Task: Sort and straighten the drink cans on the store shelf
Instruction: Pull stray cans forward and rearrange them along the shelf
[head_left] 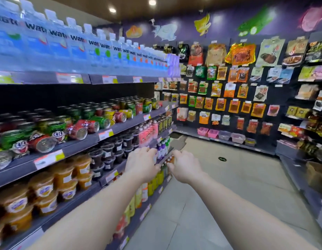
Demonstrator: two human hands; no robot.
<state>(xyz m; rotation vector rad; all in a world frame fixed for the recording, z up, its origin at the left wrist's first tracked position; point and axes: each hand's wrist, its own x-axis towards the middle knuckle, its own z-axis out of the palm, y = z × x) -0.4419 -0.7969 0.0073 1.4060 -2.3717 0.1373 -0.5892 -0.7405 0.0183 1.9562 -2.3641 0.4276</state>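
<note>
Store aisle with pale tiled floor, dark purple back wall painted with cartoon fruit shapes, round ceiling lights above. Along the left, a tall grey shelving unit running away from the camera; along the far wall, pegboard racks hung with snack packets in orange, red and green, print too blurred to read. On the top shelf, a long row of clear water bottles — blue labels, only "wat" legible on each. One shelf down, the drink cans: red, green and yellow, many tipped on their sides with silver bottoms facing the aisle, others upright behind, two cartoon-face figures among those nearest the camera. Below that, dark lidded cups and pink bottles; lower again, orange tubs with white labels, writing unreadable. Price tags in orange, white and yellow along the shelf edges, text unreadable. Both bare arms stretched forward at mid-frame, well away from the cans: left hand with fingers loosely bent at a lower shelf edge, right hand just beside it with fingers curled toward the same edge — grip on anything impossible to tell through the blur.
</note>
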